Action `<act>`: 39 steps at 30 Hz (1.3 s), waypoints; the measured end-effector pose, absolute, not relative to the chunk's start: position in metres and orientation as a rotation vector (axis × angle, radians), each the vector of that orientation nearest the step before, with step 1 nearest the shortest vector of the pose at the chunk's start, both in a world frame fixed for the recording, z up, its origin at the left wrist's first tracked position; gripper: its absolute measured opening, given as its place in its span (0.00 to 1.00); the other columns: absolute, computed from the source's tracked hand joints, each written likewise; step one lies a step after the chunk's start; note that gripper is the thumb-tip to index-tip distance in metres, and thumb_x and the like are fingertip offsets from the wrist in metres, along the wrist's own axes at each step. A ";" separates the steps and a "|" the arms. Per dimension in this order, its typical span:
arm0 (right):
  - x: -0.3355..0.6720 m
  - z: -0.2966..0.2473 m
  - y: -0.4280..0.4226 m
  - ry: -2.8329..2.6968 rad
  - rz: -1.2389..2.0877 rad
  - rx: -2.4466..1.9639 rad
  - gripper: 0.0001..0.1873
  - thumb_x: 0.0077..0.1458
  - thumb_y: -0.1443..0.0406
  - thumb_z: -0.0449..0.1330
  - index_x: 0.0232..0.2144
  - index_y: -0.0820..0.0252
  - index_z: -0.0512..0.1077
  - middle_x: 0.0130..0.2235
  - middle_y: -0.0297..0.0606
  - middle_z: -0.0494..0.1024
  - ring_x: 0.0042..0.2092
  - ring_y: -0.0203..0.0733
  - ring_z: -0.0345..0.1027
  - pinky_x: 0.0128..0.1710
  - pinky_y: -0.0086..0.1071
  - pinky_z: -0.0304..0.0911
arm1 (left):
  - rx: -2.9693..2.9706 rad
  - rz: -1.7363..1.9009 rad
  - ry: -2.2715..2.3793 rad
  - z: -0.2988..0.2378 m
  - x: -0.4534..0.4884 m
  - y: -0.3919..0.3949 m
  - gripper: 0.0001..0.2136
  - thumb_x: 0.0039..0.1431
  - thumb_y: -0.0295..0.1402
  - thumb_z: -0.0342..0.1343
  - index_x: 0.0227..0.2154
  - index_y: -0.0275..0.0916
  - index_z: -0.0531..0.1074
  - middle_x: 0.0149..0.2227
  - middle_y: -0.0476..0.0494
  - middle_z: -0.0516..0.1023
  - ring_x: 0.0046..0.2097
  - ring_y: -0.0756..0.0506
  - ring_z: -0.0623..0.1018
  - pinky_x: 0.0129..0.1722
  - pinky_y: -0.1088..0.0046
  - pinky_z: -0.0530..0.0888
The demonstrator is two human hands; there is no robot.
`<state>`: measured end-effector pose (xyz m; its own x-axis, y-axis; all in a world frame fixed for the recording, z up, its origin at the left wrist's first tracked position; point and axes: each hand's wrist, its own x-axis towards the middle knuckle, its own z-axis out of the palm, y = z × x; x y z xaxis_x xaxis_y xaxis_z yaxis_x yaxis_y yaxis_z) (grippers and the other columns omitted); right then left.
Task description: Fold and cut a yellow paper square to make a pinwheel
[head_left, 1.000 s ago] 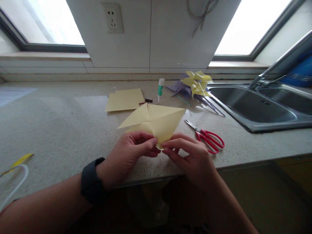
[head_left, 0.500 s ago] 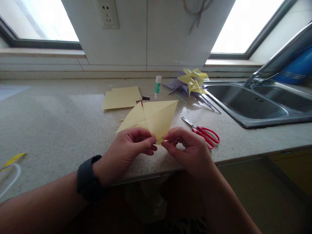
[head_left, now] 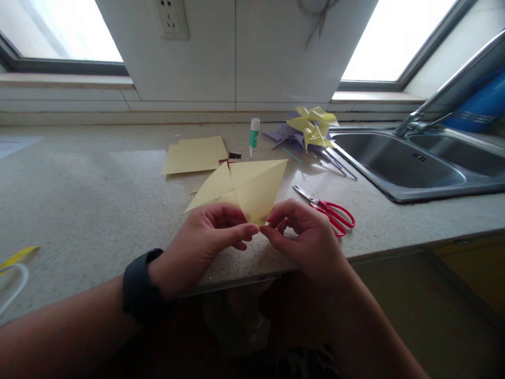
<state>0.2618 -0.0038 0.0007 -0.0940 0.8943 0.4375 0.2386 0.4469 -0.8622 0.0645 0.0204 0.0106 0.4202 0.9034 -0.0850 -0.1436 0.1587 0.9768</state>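
A sheet of yellow paper (head_left: 256, 184), creased and with a slit between its flaps, is held just above the front of the counter. My left hand (head_left: 216, 231) pinches its near edge between thumb and fingers. Right beside it, my right hand (head_left: 302, 231) grips the same near corner by the fingertips, the two thumbs almost touching. The pinched corner is partly hidden by my fingers. Red-handled scissors (head_left: 333, 210) lie to the right, close to my right hand, blades pointing away to the left.
Behind the paper lie yellow sheets (head_left: 193, 154), a small dark sharpener-like piece (head_left: 235, 155) and an upright glue stick (head_left: 254, 134). Yellow and purple paper pinwheels (head_left: 313, 126) rest by the steel sink (head_left: 398, 196). A yellow strip (head_left: 21, 256) and white cord (head_left: 18, 287) are at the left.
My left thumb has slid slightly right over the paper's near corner, closer to my right thumb. The whole view has shifted a little; the paper stays in both hands.
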 end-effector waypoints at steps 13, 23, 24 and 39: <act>0.264 0.001 -0.006 -1.620 0.790 -1.017 0.09 0.52 0.67 0.69 0.34 0.57 0.72 0.32 0.30 0.75 0.30 0.33 0.69 0.28 0.28 0.66 | 1.185 0.905 0.834 0.009 0.065 0.020 0.08 0.53 0.32 0.71 0.32 0.37 0.78 0.32 0.49 0.80 0.31 0.52 0.78 0.28 0.81 0.75; 0.262 0.000 -0.004 -1.591 0.813 -1.049 0.13 0.53 0.67 0.70 0.29 0.56 0.66 0.30 0.28 0.72 0.30 0.33 0.67 0.27 0.29 0.62 | 1.207 0.904 0.812 0.007 0.065 0.021 0.07 0.53 0.33 0.71 0.32 0.38 0.79 0.32 0.50 0.81 0.31 0.53 0.78 0.28 0.82 0.76; 0.262 0.000 -0.004 -1.590 0.817 -1.046 0.13 0.52 0.67 0.70 0.28 0.56 0.66 0.30 0.28 0.72 0.30 0.33 0.67 0.27 0.29 0.62 | 1.211 0.902 0.810 0.007 0.065 0.020 0.07 0.54 0.33 0.71 0.32 0.38 0.79 0.32 0.50 0.81 0.31 0.53 0.78 0.28 0.82 0.76; 0.263 -0.001 -0.005 -1.592 0.812 -1.050 0.14 0.52 0.68 0.70 0.28 0.56 0.66 0.29 0.26 0.69 0.29 0.32 0.64 0.26 0.28 0.60 | 1.271 0.835 0.795 0.007 0.065 0.022 0.03 0.56 0.32 0.68 0.32 0.40 0.81 0.31 0.52 0.80 0.31 0.54 0.76 0.27 0.85 0.74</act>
